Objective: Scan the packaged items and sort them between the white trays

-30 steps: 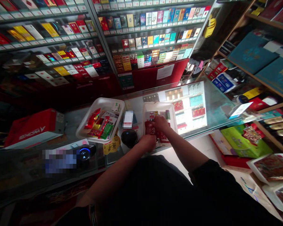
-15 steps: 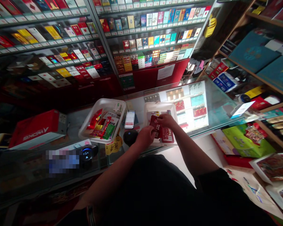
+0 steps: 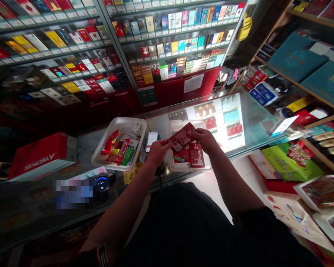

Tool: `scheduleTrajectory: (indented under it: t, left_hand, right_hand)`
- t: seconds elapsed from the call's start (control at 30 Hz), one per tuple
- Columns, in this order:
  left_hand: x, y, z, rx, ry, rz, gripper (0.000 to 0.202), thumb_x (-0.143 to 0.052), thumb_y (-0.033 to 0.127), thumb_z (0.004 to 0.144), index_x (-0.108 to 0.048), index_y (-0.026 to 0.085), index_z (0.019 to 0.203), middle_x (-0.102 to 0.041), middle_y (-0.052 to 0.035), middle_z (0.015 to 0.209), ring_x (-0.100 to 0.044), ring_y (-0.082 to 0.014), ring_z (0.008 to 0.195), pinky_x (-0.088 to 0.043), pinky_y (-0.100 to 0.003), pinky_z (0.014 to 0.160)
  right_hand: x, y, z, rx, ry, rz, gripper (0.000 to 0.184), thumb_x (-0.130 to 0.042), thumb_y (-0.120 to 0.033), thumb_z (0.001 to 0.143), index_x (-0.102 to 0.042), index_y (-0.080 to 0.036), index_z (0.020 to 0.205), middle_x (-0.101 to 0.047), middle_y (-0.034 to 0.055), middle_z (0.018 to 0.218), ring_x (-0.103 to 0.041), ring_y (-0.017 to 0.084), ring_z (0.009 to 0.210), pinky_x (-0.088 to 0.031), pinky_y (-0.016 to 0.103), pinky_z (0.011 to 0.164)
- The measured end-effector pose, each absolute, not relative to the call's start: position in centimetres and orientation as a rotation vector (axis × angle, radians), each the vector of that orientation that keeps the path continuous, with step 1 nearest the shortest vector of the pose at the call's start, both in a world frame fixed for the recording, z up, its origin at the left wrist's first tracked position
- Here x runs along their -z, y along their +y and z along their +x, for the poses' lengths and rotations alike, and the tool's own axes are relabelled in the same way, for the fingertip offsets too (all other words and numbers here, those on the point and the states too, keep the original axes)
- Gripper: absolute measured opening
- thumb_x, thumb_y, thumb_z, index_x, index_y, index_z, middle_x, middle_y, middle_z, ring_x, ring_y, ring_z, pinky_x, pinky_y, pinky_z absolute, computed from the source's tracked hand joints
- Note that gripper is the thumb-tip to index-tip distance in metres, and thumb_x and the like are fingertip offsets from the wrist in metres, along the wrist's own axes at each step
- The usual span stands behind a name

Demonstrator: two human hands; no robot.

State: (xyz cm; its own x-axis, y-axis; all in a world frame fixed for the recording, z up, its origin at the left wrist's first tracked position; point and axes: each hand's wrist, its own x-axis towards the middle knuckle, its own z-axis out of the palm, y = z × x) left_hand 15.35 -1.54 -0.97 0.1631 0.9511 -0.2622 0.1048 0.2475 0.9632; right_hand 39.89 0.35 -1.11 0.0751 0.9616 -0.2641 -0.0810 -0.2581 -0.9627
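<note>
A dark red snack packet (image 3: pixel 183 138) is stretched between my two hands, tilted above a white tray. My left hand (image 3: pixel 157 151) pinches its lower left end, and my right hand (image 3: pixel 205 140) grips the right edge. Below it, the white tray (image 3: pixel 208 163) holds more red packets (image 3: pixel 197 155) and a small green-striped item (image 3: pixel 179 159). To the left stands a second white tray (image 3: pixel 96 157) with several colourful snack packets (image 3: pixel 125 150) inside. Behind my left hand lies a phone-like object with a lit screen (image 3: pixel 151 139).
The trays rest on a glass counter (image 3: pixel 256 126). A red box (image 3: pixel 41 154) and a round device with a lit display (image 3: pixel 102 183) are at the left. Shelves of small boxes (image 3: pixel 180 22) line the back; a green box (image 3: pixel 292 163) sits at the right.
The red packet has been raised from inside the tray and is now spread out between both hands. My left hand has shifted left and up, uncovering packets below.
</note>
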Motion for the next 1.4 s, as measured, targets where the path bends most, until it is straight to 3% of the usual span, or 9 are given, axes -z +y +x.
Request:
scheduleTrajectory:
  t: [0.17, 0.3, 0.5, 0.6, 0.73, 0.83, 1.2, 1.4]
  left_hand:
    - [0.1, -0.8, 13.1, -0.835, 1.255, 1.195, 0.037, -0.079, 0.049, 0.078, -0.082, 0.017, 0.097, -0.082, -0.0078, 0.109, -0.074, -0.0241, 0.097, -0.058, -0.035, 0.088]
    - [0.2, 0.6, 10.7, -0.872, 1.344, 1.452, 0.021, -0.073, 0.039, 0.083, -0.08, 0.019, 0.087, -0.079, -0.0078, 0.123, -0.072, -0.0248, 0.111, -0.055, -0.039, 0.104]
    - [0.0, 1.6, 7.4, -0.802, 1.464, 1.773, 0.019, -0.064, 0.031, 0.091, -0.079, 0.02, 0.088, -0.075, -0.009, 0.133, -0.069, -0.0264, 0.121, -0.049, -0.046, 0.116]
    - [0.3, 1.5, 6.3, -0.795, 1.513, 1.853, 0.017, -0.064, 0.029, 0.091, -0.078, 0.021, 0.087, -0.073, -0.0086, 0.136, -0.067, -0.0271, 0.125, -0.046, -0.049, 0.12]
    - [1.3, 1.2, 5.0, -0.781, 1.578, 1.912, 0.015, -0.065, 0.028, 0.09, -0.077, 0.021, 0.084, -0.07, -0.0097, 0.142, -0.063, -0.0289, 0.133, -0.043, -0.052, 0.124]
    - [2.1, 0.9, 4.3, -0.801, 1.609, 1.94, 0.014, -0.066, 0.028, 0.089, -0.077, 0.021, 0.085, -0.07, -0.0099, 0.142, -0.06, -0.0293, 0.137, -0.042, -0.053, 0.125]
    - [3.9, 0.0, 3.2, -0.804, 1.665, 1.962, 0.013, -0.068, 0.027, 0.089, -0.08, 0.023, 0.09, -0.069, -0.0078, 0.144, -0.053, -0.0301, 0.146, -0.035, -0.054, 0.129]
    - [3.7, -0.4, 2.9, -0.859, 1.663, 1.923, 0.014, -0.065, 0.027, 0.091, -0.077, 0.022, 0.087, -0.069, -0.0097, 0.143, -0.058, -0.0274, 0.14, -0.042, -0.05, 0.125]
  right_hand:
    - [1.4, 0.6, 39.2, -1.364, -0.954, -1.34, 0.042, -0.082, -0.058, 0.07, -0.065, -0.021, 0.081, -0.06, -0.0051, 0.064, -0.042, 0.009, 0.051, -0.035, 0.024, 0.05]
    - [1.9, 0.8, 38.4, -1.362, -1.101, -1.409, 0.043, -0.078, -0.061, 0.073, -0.066, -0.021, 0.083, -0.068, -0.0016, 0.069, -0.056, 0.013, 0.058, -0.046, 0.026, 0.058]
    - [1.9, 0.9, 36.4, -1.233, -1.352, -1.44, 0.029, -0.076, -0.046, 0.081, -0.08, -0.019, 0.091, -0.082, 0.0057, 0.093, -0.073, 0.023, 0.088, -0.056, 0.037, 0.087]
    - [2.2, 1.0, 35.2, -1.015, -1.54, -1.499, 0.015, -0.073, -0.031, 0.086, -0.083, -0.022, 0.093, -0.082, 0.0063, 0.117, -0.073, 0.025, 0.11, -0.053, 0.04, 0.104]
    - [3.4, 1.3, 34.0, -0.827, -1.752, -1.543, 0.021, -0.067, -0.024, 0.094, -0.085, -0.025, 0.103, -0.076, 0.0064, 0.135, -0.065, 0.025, 0.129, -0.046, 0.04, 0.115]
    - [4.5, 1.5, 33.4, -0.746, -1.84, -1.562, 0.024, -0.066, -0.023, 0.096, -0.086, -0.025, 0.109, -0.073, 0.0086, 0.139, -0.061, 0.026, 0.135, -0.044, 0.042, 0.118]
    - [5.1, 1.4, 32.3, -0.71, -1.928, -1.617, 0.022, -0.067, -0.021, 0.095, -0.086, -0.027, 0.103, -0.073, 0.0067, 0.14, -0.062, 0.026, 0.134, -0.041, 0.044, 0.121]
    - [4.7, 1.7, 31.9, -0.726, -1.951, -1.6, 0.023, -0.066, -0.022, 0.097, -0.085, -0.026, 0.108, -0.075, 0.0064, 0.138, -0.063, 0.024, 0.131, -0.043, 0.04, 0.119]
